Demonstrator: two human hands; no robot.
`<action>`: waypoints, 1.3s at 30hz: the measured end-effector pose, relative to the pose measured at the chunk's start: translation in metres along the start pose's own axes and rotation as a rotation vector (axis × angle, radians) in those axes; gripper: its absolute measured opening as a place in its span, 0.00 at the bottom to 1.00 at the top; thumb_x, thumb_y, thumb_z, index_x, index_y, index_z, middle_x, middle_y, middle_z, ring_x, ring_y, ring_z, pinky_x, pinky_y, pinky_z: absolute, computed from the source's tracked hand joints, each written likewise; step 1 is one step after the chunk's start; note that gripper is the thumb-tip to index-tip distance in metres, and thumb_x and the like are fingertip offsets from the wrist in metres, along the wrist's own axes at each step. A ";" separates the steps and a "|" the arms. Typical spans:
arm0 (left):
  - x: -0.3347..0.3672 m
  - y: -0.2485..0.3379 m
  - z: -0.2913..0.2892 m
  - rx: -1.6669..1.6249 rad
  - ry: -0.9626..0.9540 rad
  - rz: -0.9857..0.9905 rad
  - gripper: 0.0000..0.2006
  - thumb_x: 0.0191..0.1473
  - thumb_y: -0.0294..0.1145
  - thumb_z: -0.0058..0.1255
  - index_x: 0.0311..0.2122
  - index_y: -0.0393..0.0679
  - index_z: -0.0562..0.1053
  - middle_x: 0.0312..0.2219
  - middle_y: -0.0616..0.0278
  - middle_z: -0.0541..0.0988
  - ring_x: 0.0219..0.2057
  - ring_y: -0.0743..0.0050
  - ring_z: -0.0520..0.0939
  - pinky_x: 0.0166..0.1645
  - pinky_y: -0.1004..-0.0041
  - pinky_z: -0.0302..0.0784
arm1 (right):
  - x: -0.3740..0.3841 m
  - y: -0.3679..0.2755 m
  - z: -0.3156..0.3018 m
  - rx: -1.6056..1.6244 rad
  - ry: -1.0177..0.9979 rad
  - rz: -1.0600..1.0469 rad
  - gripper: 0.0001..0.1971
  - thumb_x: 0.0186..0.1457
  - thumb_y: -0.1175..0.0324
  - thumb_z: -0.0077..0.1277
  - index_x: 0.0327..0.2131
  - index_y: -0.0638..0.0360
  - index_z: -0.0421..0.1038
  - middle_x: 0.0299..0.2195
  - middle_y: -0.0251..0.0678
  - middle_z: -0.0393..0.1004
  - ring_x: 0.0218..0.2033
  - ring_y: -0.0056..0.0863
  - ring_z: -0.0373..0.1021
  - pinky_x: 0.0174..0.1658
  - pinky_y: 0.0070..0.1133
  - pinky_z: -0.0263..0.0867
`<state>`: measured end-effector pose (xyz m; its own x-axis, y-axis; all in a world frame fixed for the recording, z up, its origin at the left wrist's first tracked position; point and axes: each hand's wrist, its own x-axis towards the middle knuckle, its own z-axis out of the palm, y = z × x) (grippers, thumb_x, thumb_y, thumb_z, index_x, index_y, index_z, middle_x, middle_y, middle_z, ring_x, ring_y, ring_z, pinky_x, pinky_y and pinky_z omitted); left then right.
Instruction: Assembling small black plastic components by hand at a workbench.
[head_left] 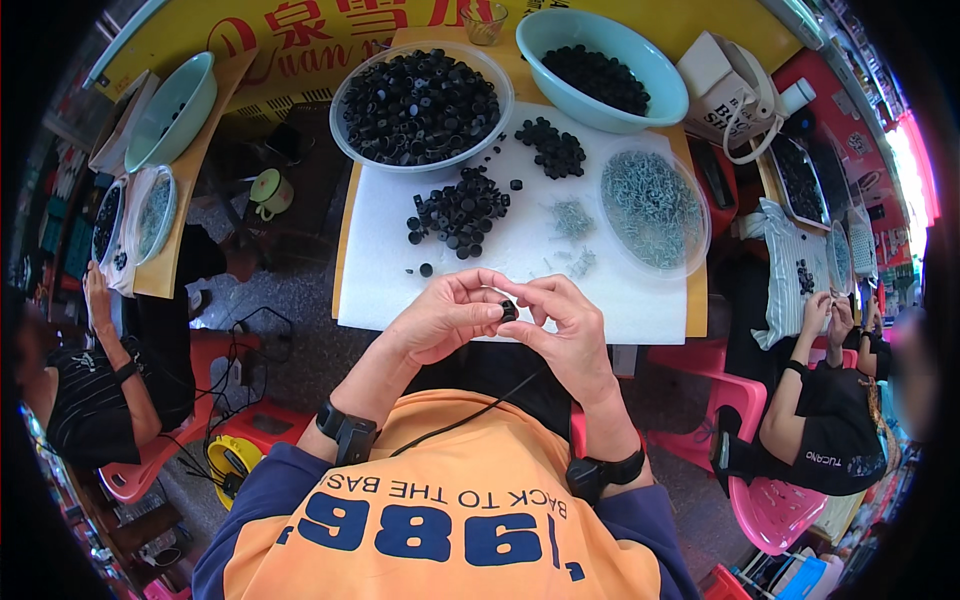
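Observation:
Over the front edge of the white-covered table, my left hand (pixel 440 318) and my right hand (pixel 566 322) meet, fingers closed in a pinch. Between their fingertips sits a small black plastic cap (pixel 509 311), partly covered by the fingers. Just beyond my hands lies a loose pile of black caps (pixel 460 212), with a stray cap (pixel 426 270) near my left hand. A smaller cluster of black pieces (pixel 552 148) is farther back. Small piles of screws (pixel 572 218) lie beyond my right hand, beside a clear round tray of silvery screws (pixel 655 212).
A clear tub (pixel 342 128) heaped with black caps and a pale green basin (pixel 655 92) of black pieces stand at the back. A glass cup (pixel 484 24) is behind them. People sit at side tables left and right, near pink chairs (pixel 770 510). Cables (pixel 238 360) trail on the left.

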<state>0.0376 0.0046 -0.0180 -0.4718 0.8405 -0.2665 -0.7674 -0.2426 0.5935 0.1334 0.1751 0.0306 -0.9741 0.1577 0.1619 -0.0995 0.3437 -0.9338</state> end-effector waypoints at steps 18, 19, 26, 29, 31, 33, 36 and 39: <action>-0.001 0.001 0.002 -0.098 -0.075 -0.071 0.22 0.48 0.23 0.61 0.49 0.38 0.67 0.35 0.60 0.80 0.35 0.76 0.82 0.41 0.78 0.79 | -0.001 0.004 -0.002 0.159 -0.098 0.095 0.15 0.43 0.70 0.65 0.38 0.59 0.79 0.32 0.29 0.71 0.26 0.15 0.62 0.31 0.15 0.62; -0.001 0.001 0.002 -0.098 -0.075 -0.071 0.22 0.48 0.23 0.61 0.49 0.38 0.67 0.35 0.60 0.80 0.35 0.76 0.82 0.41 0.78 0.79 | -0.001 0.004 -0.002 0.145 -0.093 0.078 0.14 0.44 0.70 0.65 0.37 0.59 0.79 0.32 0.29 0.71 0.26 0.15 0.63 0.31 0.15 0.62; -0.003 0.002 0.002 -0.088 -0.088 -0.078 0.24 0.48 0.22 0.61 0.50 0.37 0.66 0.33 0.62 0.79 0.34 0.77 0.82 0.42 0.78 0.78 | 0.001 0.002 -0.001 0.071 -0.090 -0.015 0.11 0.45 0.71 0.64 0.35 0.60 0.79 0.32 0.30 0.72 0.25 0.16 0.65 0.30 0.16 0.64; -0.003 0.002 0.001 -0.075 -0.076 -0.061 0.24 0.48 0.22 0.61 0.51 0.36 0.66 0.33 0.62 0.79 0.34 0.77 0.82 0.42 0.78 0.78 | 0.001 0.001 0.000 -0.004 -0.080 -0.073 0.11 0.44 0.71 0.64 0.34 0.60 0.78 0.32 0.31 0.72 0.25 0.17 0.65 0.30 0.17 0.64; -0.004 0.002 0.003 -0.061 -0.065 -0.050 0.25 0.48 0.22 0.61 0.51 0.36 0.66 0.32 0.62 0.79 0.33 0.78 0.81 0.41 0.78 0.78 | 0.000 0.001 0.000 -0.088 -0.094 -0.096 0.13 0.44 0.69 0.65 0.35 0.60 0.77 0.33 0.32 0.72 0.26 0.19 0.66 0.30 0.18 0.65; -0.005 0.005 0.007 -0.008 -0.020 -0.050 0.23 0.50 0.22 0.59 0.51 0.35 0.66 0.31 0.63 0.79 0.31 0.79 0.80 0.39 0.80 0.78 | -0.001 0.001 0.000 -0.121 -0.107 -0.112 0.13 0.44 0.70 0.65 0.35 0.60 0.77 0.34 0.32 0.71 0.27 0.21 0.67 0.30 0.19 0.66; -0.006 0.007 0.007 0.019 -0.041 -0.050 0.24 0.50 0.21 0.59 0.52 0.33 0.65 0.30 0.63 0.78 0.31 0.80 0.80 0.39 0.81 0.77 | -0.001 0.001 0.000 -0.190 -0.113 -0.197 0.14 0.43 0.71 0.64 0.36 0.60 0.75 0.34 0.34 0.71 0.30 0.26 0.70 0.32 0.21 0.68; -0.007 0.009 0.008 0.073 -0.047 -0.059 0.24 0.50 0.21 0.58 0.53 0.32 0.65 0.30 0.63 0.78 0.31 0.80 0.80 0.39 0.81 0.76 | -0.002 0.003 0.002 -0.241 -0.094 -0.303 0.15 0.43 0.73 0.63 0.37 0.61 0.74 0.35 0.35 0.71 0.33 0.30 0.71 0.34 0.24 0.70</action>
<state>0.0369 0.0007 -0.0044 -0.4048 0.8744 -0.2674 -0.7586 -0.1578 0.6321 0.1342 0.1736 0.0270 -0.9234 -0.0662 0.3781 -0.3458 0.5710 -0.7446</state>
